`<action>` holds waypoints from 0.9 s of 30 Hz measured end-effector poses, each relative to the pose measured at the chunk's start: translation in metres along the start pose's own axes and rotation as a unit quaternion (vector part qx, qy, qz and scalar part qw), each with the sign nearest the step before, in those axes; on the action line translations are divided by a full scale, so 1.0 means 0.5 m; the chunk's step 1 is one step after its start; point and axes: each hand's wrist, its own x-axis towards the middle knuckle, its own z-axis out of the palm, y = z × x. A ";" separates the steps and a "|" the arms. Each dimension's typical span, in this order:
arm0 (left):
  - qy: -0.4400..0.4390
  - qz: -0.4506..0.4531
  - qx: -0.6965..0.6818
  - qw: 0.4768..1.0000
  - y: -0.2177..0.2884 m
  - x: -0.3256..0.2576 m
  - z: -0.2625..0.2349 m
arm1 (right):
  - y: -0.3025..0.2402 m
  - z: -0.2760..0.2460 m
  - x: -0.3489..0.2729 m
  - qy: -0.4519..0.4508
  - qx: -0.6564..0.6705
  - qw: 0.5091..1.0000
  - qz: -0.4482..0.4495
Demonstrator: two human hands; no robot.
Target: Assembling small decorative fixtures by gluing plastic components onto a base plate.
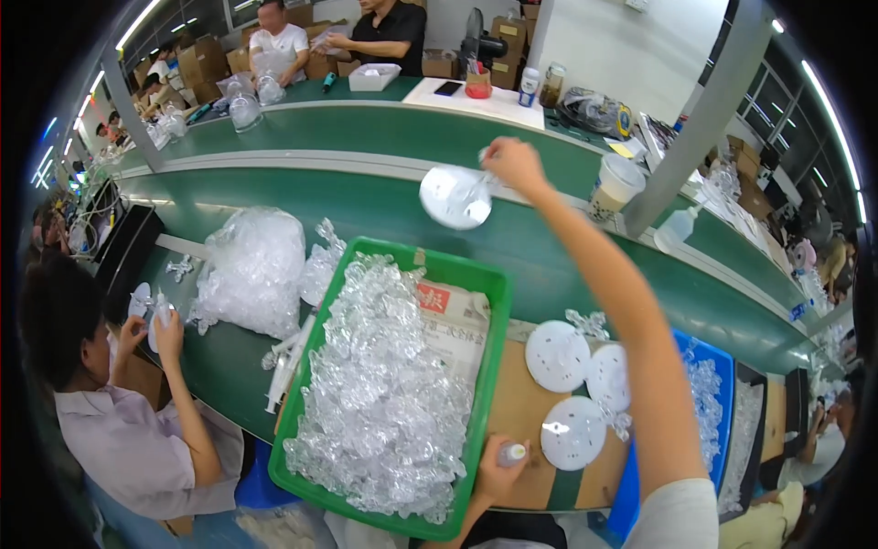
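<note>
My right arm reaches out over the green conveyor belt. My right hand [514,165] pinches a clear plastic piece [475,186] that overlaps a shiny white disc [448,199] at the belt; whether the two are joined, I cannot tell. Low in the picture, my left hand [497,471] wraps round a small squeeze bottle [513,452], its tip pointing up, beside the green tray [499,316]. That tray holds a heap of clear plastic pieces [384,393] over a newspaper sheet [457,334]. To its right, white discs with small holes [558,357] lie on a brown board [517,407], with clear pieces near them.
A blue bin [631,485] of clear pieces stands at the right. Left of the tray lies a full clear bag [251,270]. A co-worker [146,430] sits at the left, handling a bottle. A plastic cup [615,188] stands by a grey post [700,119]; others work across the belt.
</note>
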 end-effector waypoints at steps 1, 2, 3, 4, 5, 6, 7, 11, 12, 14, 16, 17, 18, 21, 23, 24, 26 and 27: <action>-0.005 -0.006 -0.005 1.000 -0.002 -0.009 0.000 | 0.012 -0.071 -0.011 -0.020 0.005 1.000 0.000; 0.005 0.000 -0.020 1.000 -0.012 -0.017 0.002 | 0.008 -0.147 -0.033 -0.039 0.002 0.999 0.006; 0.004 0.010 -0.042 0.999 -0.011 -0.023 0.008 | 0.052 -0.218 -0.063 0.002 0.022 0.999 -0.048; -0.024 0.067 0.025 0.997 0.007 -0.015 -0.005 | 0.059 -0.294 -0.102 -0.009 0.026 0.999 -0.037; -0.028 0.065 0.021 0.997 0.011 -0.023 -0.005 | 0.040 -0.370 -0.148 -0.020 0.033 0.999 -0.029; -0.025 0.088 0.014 0.996 0.014 -0.035 -0.008 | 0.020 -0.423 -0.190 -0.044 0.027 0.999 -0.005; -0.016 0.113 0.013 0.993 0.013 -0.043 -0.013 | -0.003 -0.456 -0.226 -0.068 0.027 0.997 0.014; -0.037 0.152 0.048 0.987 0.045 -0.082 -0.045 | -0.096 -0.492 -0.383 -0.222 0.077 0.970 0.058; -0.055 0.151 0.043 0.986 0.047 -0.096 -0.050 | -0.111 -0.483 -0.415 -0.240 0.058 0.969 0.006; -0.061 0.156 0.037 0.985 0.071 -0.114 -0.050 | -0.104 -0.433 -0.479 -0.245 0.039 0.963 -0.101; -0.067 0.161 0.033 0.984 0.087 -0.124 -0.042 | -0.100 -0.364 -0.527 -0.253 0.019 0.956 -0.145; -0.048 0.152 0.034 0.987 0.090 -0.129 -0.041 | -0.112 -0.330 -0.543 -0.276 0.002 0.952 -0.136; -0.030 0.145 0.030 0.988 0.093 -0.130 -0.035 | -0.110 -0.304 -0.555 -0.275 0.000 0.952 -0.132; 0.002 0.109 0.064 0.992 0.081 -0.127 -0.025 | -0.109 -0.257 -0.582 -0.331 -0.020 0.936 -0.122; 0.006 0.102 0.077 0.992 0.099 -0.111 -0.011 | -0.100 -0.264 -0.598 -0.183 0.079 0.970 -0.142; 0.012 0.097 0.068 0.993 0.098 -0.107 -0.010 | -0.122 -0.274 -0.599 -0.065 0.112 0.977 -0.170; 0.029 0.090 0.072 0.993 0.090 -0.098 -0.004 | -0.158 -0.335 -0.623 -0.091 0.161 0.979 -0.081; 0.026 0.089 0.069 0.993 0.091 -0.093 0.005 | -0.164 -0.360 -0.646 -0.110 0.201 0.973 0.011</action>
